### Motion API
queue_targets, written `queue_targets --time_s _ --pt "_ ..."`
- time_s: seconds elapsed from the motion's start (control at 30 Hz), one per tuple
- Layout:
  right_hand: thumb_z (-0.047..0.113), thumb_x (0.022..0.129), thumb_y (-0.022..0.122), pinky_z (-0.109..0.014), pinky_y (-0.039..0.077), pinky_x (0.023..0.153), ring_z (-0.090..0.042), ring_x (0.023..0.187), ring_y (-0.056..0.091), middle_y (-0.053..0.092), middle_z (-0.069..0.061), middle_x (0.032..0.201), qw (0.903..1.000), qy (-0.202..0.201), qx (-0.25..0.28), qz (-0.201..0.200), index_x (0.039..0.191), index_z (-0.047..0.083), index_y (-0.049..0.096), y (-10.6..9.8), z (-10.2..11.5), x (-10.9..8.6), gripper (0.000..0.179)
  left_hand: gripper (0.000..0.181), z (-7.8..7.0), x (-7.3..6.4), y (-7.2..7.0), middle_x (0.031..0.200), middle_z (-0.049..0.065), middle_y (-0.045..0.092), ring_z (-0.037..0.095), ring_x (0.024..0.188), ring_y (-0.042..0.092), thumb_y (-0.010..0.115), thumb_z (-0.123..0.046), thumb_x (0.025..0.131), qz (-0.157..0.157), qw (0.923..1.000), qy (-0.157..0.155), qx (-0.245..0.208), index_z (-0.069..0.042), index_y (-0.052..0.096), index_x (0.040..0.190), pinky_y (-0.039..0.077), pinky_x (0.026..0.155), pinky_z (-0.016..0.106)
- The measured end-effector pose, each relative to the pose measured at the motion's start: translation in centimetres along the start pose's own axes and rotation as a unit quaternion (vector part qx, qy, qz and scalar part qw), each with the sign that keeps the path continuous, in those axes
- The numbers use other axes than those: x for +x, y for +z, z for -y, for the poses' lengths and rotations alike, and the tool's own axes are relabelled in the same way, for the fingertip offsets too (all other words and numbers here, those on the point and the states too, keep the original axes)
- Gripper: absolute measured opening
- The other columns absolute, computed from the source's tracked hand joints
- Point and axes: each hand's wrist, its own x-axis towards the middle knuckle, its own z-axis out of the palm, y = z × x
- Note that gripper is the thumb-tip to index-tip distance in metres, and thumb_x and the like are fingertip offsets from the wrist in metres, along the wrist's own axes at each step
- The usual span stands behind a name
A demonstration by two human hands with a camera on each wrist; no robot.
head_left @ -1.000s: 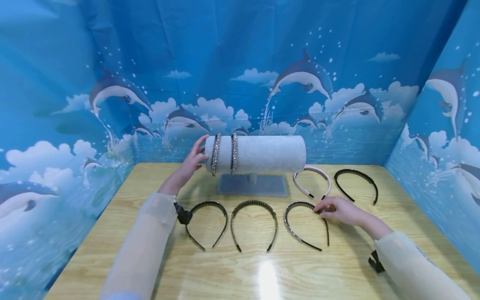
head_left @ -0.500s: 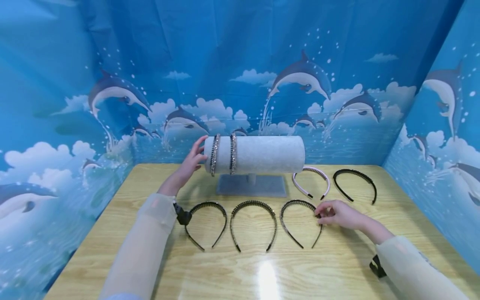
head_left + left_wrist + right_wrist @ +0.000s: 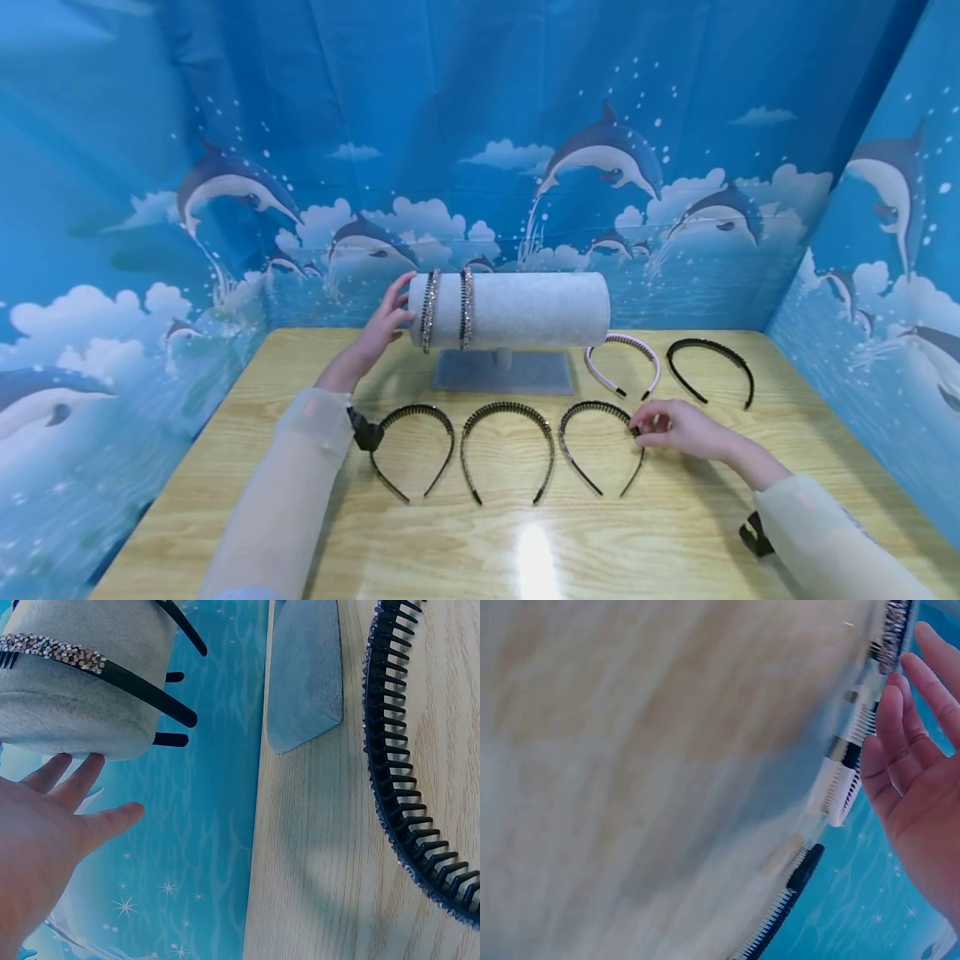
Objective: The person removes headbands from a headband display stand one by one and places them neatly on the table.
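A grey cylindrical headband stand (image 3: 540, 308) stands at the back middle, with two sparkly headbands, one (image 3: 429, 310) at its left end and another (image 3: 467, 308) just right of it. My left hand (image 3: 381, 327) rests its extended fingertips against the roll's left end; the left wrist view shows the fingers (image 3: 81, 780) spread at that end. My right hand (image 3: 684, 429) pinches the right side of a black toothed headband (image 3: 596, 406) lying at front right. Fingers and headband overlap at a sparkly band (image 3: 894, 634) in the right wrist view. The thumb's contact is partly hidden.
Two more black headbands, a left one (image 3: 417, 408) and a middle one (image 3: 506, 407), lie in the front row on the wooden table (image 3: 420, 550). Behind at right lie a pink headband (image 3: 652, 354) and a black headband (image 3: 712, 343). A dolphin-print curtain (image 3: 465, 100) encloses the back and sides.
The headband under my right hand has turned, its ends now pointing more toward the front edge, and shifted slightly left. My left hand stays at the roll's end.
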Motion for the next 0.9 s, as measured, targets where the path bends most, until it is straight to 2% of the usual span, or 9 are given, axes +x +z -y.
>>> queue_targets --time_s 0.2,0.43,0.53,0.7,0.8,0.9 --pt "0.012 0.086 0.073 -0.028 0.049 0.06 -0.009 0.073 0.057 0.062 0.001 0.087 0.9982 -0.033 -0.002 -0.05 0.111 -0.003 0.067 -1.6 2.5 0.6 0.03 0.067 0.0 -0.1 -0.1 0.16 0.013 0.011 0.039 0.142 0.017 0.041 -0.024 0.099 -0.002 1.0 0.0 0.001 -0.031 0.009 0.157 0.013 0.107 0.067" --pt "0.013 0.088 0.072 -0.031 0.05 0.069 -0.015 0.085 0.06 0.064 -0.006 0.108 0.9953 -0.028 -0.015 -0.091 0.118 0.004 0.066 -4.7 7.8 2.9 0.033 0.068 0.0 0.0 -0.1 0.16 0.013 0.013 0.039 0.142 0.018 0.042 -0.026 0.097 0.001 1.0 0.0 0.004 -0.03 0.01 0.157 0.013 0.107 0.067" --pt "0.014 0.089 0.071 -0.03 0.049 0.072 -0.017 0.088 0.059 0.062 -0.005 0.108 0.9936 -0.037 -0.023 -0.104 0.12 0.005 0.065 -6.0 10.1 4.1 0.033 0.068 0.0 0.0 0.0 0.16 0.013 0.013 0.039 0.142 0.018 0.042 -0.027 0.097 0.002 1.0 -0.001 0.002 -0.031 0.01 0.157 0.013 0.107 0.068" --pt "0.013 0.089 0.07 -0.038 0.047 0.083 -0.023 0.102 0.057 0.059 -0.01 0.121 0.9908 -0.066 -0.021 -0.117 0.127 0.004 0.06 -7.6 12.7 7.0 0.04 0.069 0.0 0.1 -0.1 0.16 0.012 0.012 0.039 0.142 0.018 0.044 -0.027 0.096 0.001 1.0 -0.006 0.003 -0.032 0.011 0.157 0.014 0.107 0.067" --pt "0.014 0.089 0.071 -0.048 0.044 0.091 -0.029 0.113 0.053 0.054 -0.014 0.129 0.9901 -0.079 -0.013 -0.115 0.134 0.004 0.055 -7.9 13.7 9.3 0.049 0.069 0.0 0.1 -0.1 0.16 0.012 0.012 0.039 0.142 0.017 0.043 -0.027 0.096 0.0 1.0 -0.009 0.004 -0.032 0.011 0.157 0.014 0.107 0.067" --pt "0.017 0.086 0.074 -0.052 0.04 0.098 -0.031 0.122 0.047 0.049 -0.014 0.136 0.9893 -0.087 -0.013 -0.116 0.139 0.005 0.05 -7.6 14.7 11.7 0.06 0.068 0.0 0.1 -0.1 0.16 0.013 0.012 0.038 0.142 0.017 0.042 -0.026 0.097 0.0 1.0 -0.008 0.004 -0.032 0.01 0.157 0.014 0.107 0.067"
